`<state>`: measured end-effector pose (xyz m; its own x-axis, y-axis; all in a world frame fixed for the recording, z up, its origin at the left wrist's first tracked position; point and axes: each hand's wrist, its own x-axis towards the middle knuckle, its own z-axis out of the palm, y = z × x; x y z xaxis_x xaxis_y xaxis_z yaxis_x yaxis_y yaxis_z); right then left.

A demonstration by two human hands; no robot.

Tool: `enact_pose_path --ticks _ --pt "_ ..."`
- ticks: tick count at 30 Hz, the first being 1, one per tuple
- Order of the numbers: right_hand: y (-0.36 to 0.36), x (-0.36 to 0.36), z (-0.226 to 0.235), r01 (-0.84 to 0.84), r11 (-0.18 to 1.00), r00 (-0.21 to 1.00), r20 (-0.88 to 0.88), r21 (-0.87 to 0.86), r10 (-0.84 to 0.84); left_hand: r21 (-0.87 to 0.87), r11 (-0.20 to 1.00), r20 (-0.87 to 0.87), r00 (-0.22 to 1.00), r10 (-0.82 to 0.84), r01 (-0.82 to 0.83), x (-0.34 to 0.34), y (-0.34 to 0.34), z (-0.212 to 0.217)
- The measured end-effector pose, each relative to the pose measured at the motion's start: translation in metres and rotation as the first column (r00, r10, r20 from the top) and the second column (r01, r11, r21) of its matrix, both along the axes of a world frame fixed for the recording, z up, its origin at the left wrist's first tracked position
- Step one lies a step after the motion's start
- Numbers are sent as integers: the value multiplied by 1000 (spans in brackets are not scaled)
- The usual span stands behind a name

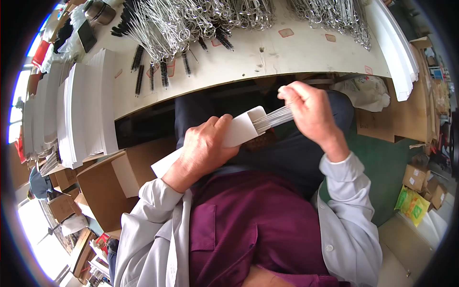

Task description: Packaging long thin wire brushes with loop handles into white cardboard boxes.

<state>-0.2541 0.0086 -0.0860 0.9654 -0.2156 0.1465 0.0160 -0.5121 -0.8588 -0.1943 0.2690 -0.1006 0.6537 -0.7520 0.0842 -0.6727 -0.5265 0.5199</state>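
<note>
A long, narrow white cardboard box (pixel 240 131) lies slantwise over my lap, its end flap up at the upper right. My left hand (pixel 203 143) is wrapped around its middle. My right hand (pixel 311 112) is closed on the far end of a bundle of thin wire brush handles (pixel 277 118). The other end of the bundle sits inside the box's open mouth, so any bristles there are hidden. On the table in front lies a large heap of looped-wire brushes (pixel 186 26), and several black bristle ends (pixel 138 76) point toward me.
The pale tabletop (pixel 229 64) curves ahead of my knees. Stacks of flat white boxes (pixel 91 105) stand at its left, and more white cardboard (pixel 394 52) lies along its right edge. An open brown carton (pixel 103 186) is by my left side. A metal flask (pixel 99 12) stands far left.
</note>
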Motion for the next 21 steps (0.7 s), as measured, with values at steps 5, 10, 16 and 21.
enact_pose_path --ticks 5,10,16,21 --pt "36 7 -25 1 1000 994 110 -10 1 32 999 -49 998 41 -39 -6 -11 -9" --pt "28 -4 -13 112 880 975 -223 461 -7 45 995 -25 995 95 -94 -3 -2 -15" --pt "38 -16 -30 116 857 993 -42 502 -110 43 993 -17 994 109 -108 -4 -3 -17" --pt "49 -22 -34 188 809 982 -82 556 -172 11 993 3 993 114 -114 -5 -2 -21"
